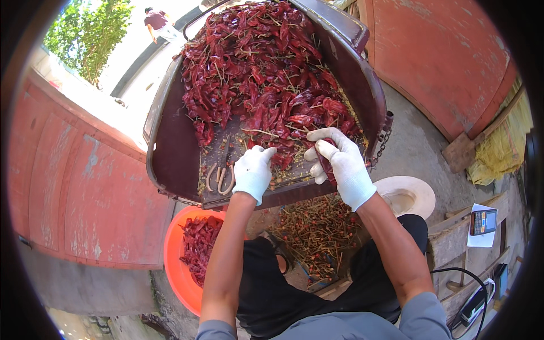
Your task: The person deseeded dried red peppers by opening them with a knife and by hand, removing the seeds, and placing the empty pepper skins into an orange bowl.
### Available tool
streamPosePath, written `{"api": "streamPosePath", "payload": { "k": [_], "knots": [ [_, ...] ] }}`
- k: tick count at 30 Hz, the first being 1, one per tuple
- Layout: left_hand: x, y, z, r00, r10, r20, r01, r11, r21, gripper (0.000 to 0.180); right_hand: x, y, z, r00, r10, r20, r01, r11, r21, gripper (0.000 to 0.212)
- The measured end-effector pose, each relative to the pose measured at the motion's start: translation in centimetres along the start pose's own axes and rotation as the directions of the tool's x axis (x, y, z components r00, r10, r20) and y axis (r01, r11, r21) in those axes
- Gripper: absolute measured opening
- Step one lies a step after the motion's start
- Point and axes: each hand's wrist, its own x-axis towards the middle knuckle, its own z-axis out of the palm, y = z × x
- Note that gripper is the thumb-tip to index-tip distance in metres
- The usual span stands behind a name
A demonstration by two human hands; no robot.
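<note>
A person sits at the near end of a dark, rust-brown metal cart bed point(170, 153), both hands in white gloves. The right hand point(340, 164) is clenched around a single dried red chilli point(326, 164), whose dark red body shows between the thumb and the curled fingers; it sits at the near right edge of the cart bed, just in front of the pile. The left hand point(253, 170) is to its left, near but apart from it, fingers bent downward and resting on the cart bed floor among loose seeds and bits; whether it is grasping anything I cannot tell.

The heap of dried red chillies point(260, 68) fills the far and middle part of the cart bed, stems sticking out all over. Just left of the left hand a pair of scissors point(221, 173) with pale handles lies flat on the bare floor of the cart bed.

Below the cart's near edge, between the person's knees, a scatter of cut stems point(317, 232) covers the ground. To the near left an orange basin point(175, 266) holds more red chillies. To the right of the right forearm a pale straw hat point(408, 195) lies on the concrete. Further right, a small handheld device point(483, 222) rests on a sheet of paper on wooden boards. Red-painted walls stand on the left and far right
</note>
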Motion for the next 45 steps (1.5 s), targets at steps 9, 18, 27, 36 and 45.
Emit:
{"api": "streamPosePath", "payload": {
  "k": [9,18,27,36,45],
  "knots": [
    [1.0,-0.7,1.4,0.999,-0.023,0.038,0.023,1.000,0.007,0.014,0.6,0.6,-0.1,0.998,0.047,-0.032,-0.049,0.995,-0.082,0.017],
    [0.0,1.1,-1.8,0.943,-0.332,-0.032,0.240,0.742,-0.626,0.012,0.5,2.0,0.6,0.995,0.088,-0.047,-0.093,0.989,-0.113,0.033],
    [-2.3,4.0,-2.7,0.964,-0.228,0.139,0.254,0.627,-0.737,0.012,0.6,1.5,0.2,1.000,-0.012,-0.028,0.010,0.998,-0.057,0.020],
    [-0.1,4.0,1.4,0.997,-0.072,-0.029,0.074,0.995,0.073,0.025,0.7,0.8,-0.4,0.997,0.019,-0.076,-0.027,0.995,-0.101,0.020],
    [-0.4,2.1,0.6,0.956,-0.293,-0.019,0.282,0.936,-0.212,0.015,0.5,1.1,0.1,0.990,0.091,-0.104,-0.106,0.982,-0.155,0.026]
  ]
}}
